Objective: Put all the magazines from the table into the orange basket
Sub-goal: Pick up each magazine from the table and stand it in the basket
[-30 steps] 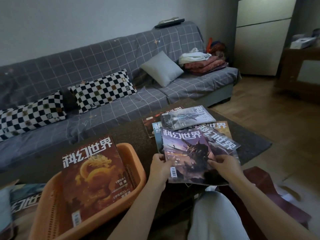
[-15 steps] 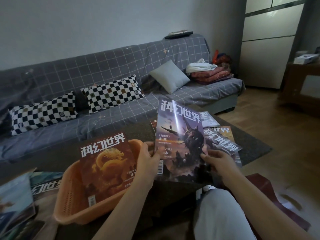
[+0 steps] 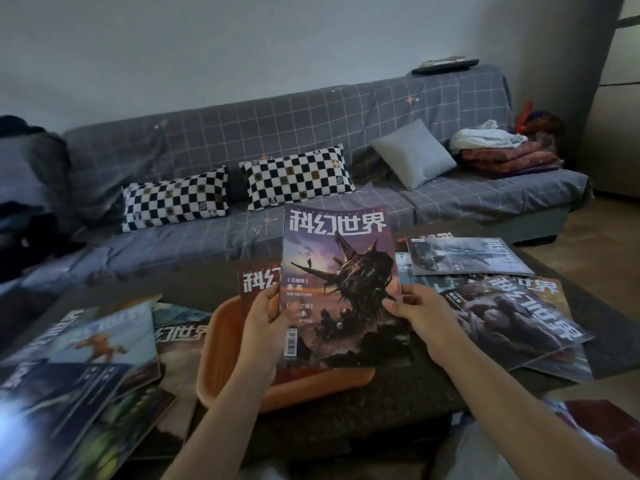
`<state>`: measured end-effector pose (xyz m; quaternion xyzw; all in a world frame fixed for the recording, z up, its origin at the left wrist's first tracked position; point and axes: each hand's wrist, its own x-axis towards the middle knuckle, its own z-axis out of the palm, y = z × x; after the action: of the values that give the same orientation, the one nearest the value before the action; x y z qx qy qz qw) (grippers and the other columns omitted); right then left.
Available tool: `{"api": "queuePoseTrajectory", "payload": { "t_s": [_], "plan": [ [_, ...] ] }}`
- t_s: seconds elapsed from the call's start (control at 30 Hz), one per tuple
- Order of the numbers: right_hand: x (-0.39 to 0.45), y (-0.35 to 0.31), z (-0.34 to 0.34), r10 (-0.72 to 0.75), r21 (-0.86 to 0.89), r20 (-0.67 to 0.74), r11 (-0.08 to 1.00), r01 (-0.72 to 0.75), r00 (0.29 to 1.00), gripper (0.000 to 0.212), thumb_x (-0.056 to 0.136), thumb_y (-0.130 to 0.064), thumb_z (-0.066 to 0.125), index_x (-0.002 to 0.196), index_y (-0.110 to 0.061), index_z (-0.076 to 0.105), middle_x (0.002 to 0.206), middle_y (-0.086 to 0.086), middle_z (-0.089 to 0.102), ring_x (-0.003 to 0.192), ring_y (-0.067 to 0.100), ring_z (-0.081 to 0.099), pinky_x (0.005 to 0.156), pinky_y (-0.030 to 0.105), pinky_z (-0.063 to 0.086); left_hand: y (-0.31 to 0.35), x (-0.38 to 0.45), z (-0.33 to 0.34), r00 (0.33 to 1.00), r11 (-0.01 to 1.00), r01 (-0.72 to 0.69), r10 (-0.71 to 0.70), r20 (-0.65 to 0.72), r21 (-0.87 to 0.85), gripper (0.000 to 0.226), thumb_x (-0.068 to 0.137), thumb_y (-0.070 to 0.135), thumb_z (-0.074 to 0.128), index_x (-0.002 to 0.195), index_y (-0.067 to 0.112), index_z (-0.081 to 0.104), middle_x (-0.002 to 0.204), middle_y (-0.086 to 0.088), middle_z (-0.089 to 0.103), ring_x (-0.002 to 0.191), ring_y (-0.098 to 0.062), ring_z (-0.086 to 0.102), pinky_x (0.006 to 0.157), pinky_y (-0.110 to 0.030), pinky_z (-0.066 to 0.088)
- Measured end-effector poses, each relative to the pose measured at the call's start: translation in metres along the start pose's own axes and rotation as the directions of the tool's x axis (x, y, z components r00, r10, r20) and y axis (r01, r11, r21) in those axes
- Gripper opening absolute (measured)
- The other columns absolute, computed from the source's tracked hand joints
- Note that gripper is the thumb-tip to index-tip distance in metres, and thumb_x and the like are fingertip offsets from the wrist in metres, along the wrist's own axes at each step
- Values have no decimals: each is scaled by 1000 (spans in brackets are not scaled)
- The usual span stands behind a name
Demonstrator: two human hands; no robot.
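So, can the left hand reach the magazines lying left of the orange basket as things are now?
Probably not yet. The left hand grips the purple magazine together with the right hand, above the orange basket. The left pile lies uncovered nearby, so once freed it likely could.

The dark tabletop [image 3: 207, 285] carries an orange basket [image 3: 221, 358] near its middle, a loose pile of magazines [image 3: 104, 358] toward its left edge, and more overlapping magazines [image 3: 512, 306] toward its right edge.
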<state>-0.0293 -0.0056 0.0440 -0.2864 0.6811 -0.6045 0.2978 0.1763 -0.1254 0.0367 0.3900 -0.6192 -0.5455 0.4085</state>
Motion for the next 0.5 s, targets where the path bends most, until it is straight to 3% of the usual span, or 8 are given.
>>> {"api": "queuePoseTrajectory", "payload": {
  "t_s": [0.1, 0.17, 0.23, 0.33, 0.4, 0.5],
  "plan": [
    [10, 4, 26, -16, -29, 47, 999, 17, 999, 17, 78, -13, 72, 93, -21, 68, 84, -3, 69, 80, 11, 64, 68, 23, 49, -12, 5, -21, 997, 998, 41, -37, -71, 55, 36, 91, 15, 64, 125, 22, 55, 109, 6, 73, 97, -10, 70, 81, -31, 58],
    [18, 7, 42, -22, -93, 70, 995, 29, 997, 18, 78, -16, 72, 95, -21, 67, 89, -1, 70, 83, 13, 64, 74, 27, 50, -17, 9, -31, 992, 995, 64, -54, -118, 82, 42, 90, 14, 66, 129, 17, 53, 118, 1, 69, 106, -17, 66, 94, -44, 53],
    [25, 10, 57, -27, -198, 75, 979, 41, 997, 22, 78, -22, 72, 100, -20, 66, 94, -2, 68, 88, 15, 63, 76, 30, 50, -23, 13, -40, 985, 992, 85, -70, -158, 92, 41, 88, 11, 67, 127, 17, 54, 119, -1, 68, 108, -20, 65, 96, -49, 52],
    [32, 13, 77, -46, -343, 96, 936, 77, 994, 20, 80, -25, 71, 98, -24, 63, 97, -9, 62, 88, 11, 59, 68, 21, 42, -31, 19, -49, 971, 976, 140, -102, -218, 166, 39, 89, 12, 67, 124, 22, 53, 116, 4, 66, 100, -12, 64, 85, -38, 55],
    [34, 18, 87, -40, -423, 114, 902, 85, 993, 14, 81, -28, 69, 87, -30, 57, 87, -11, 60, 76, 4, 57, 60, 17, 38, -37, 20, -52, 960, 937, 188, -111, -257, 295, 36, 89, 18, 67, 121, 24, 52, 102, 12, 63, 86, -2, 59, 68, -23, 47],
    [34, 29, 94, -7, -532, 97, 845, 58, 995, 14, 83, -31, 66, 86, -31, 52, 77, -13, 56, 67, 2, 54, 53, 16, 35, -44, 20, -53, 948, 869, 270, -165, -271, 414, 24, 87, 24, 69, 107, 24, 58, 83, 11, 66, 70, -2, 63, 53, -17, 41]
  ]
}}
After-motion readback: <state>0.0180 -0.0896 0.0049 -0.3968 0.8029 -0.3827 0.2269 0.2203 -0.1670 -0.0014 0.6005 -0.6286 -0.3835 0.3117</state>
